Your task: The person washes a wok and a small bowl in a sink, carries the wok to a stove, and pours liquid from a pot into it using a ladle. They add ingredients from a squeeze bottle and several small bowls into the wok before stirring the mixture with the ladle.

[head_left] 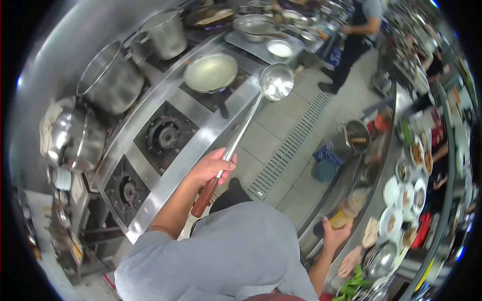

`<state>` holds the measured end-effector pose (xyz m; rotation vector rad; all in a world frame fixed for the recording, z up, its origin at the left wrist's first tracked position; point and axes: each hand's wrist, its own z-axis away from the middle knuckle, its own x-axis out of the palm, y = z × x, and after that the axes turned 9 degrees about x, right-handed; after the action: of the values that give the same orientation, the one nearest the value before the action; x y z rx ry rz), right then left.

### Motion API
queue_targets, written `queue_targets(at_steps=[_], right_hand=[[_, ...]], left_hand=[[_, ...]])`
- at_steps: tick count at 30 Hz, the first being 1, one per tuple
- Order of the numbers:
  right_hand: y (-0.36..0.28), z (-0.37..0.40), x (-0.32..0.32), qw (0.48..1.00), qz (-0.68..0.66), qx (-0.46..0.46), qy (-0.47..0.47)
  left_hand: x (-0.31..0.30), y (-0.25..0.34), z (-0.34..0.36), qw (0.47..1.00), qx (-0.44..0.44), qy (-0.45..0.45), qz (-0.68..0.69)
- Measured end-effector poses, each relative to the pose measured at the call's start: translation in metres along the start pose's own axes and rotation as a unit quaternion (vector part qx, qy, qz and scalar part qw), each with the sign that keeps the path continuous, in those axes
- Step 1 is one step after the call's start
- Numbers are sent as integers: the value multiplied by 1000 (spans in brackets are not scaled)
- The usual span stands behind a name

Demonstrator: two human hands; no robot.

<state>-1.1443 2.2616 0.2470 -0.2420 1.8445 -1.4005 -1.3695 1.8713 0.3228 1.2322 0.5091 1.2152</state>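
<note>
My left hand [215, 166] is wrapped round the handle of a long metal ladle [241, 128]. The ladle's round, shiny bowl [277, 82] points away from me, over the floor beside the stove edge; its wooden grip [205, 198] shows below my fist. At the right-hand counter, my right hand [335, 234] is closed round a bottle with a yellow band [341, 219], which lies tilted and is partly hidden by the fingers. A frying pan with pale liquid or coating [211, 72] sits on a burner near the ladle.
Two bare burners [168, 136] [129, 192] are on the stove at left, with large steel pots [110, 80] behind. White plates of ingredients [390, 220] and leafy greens [354, 285] line the right counter. A person [351, 47] stands ahead by the floor drain [296, 138].
</note>
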Motion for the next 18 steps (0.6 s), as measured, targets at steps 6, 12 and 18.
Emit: queue_targets(at_steps=[6, 12, 18], right_hand=[[-144, -113, 168, 959, 34, -99, -264], [-258, -191, 361, 865, 122, -171, -457], [-327, -220, 483, 776, 170, -100, -599]], left_hand=[[-105, 17, -25, 986, 75, 109, -97], [-162, 38, -44, 948, 78, 218, -219], [-175, 35, -62, 926, 57, 263, -265]])
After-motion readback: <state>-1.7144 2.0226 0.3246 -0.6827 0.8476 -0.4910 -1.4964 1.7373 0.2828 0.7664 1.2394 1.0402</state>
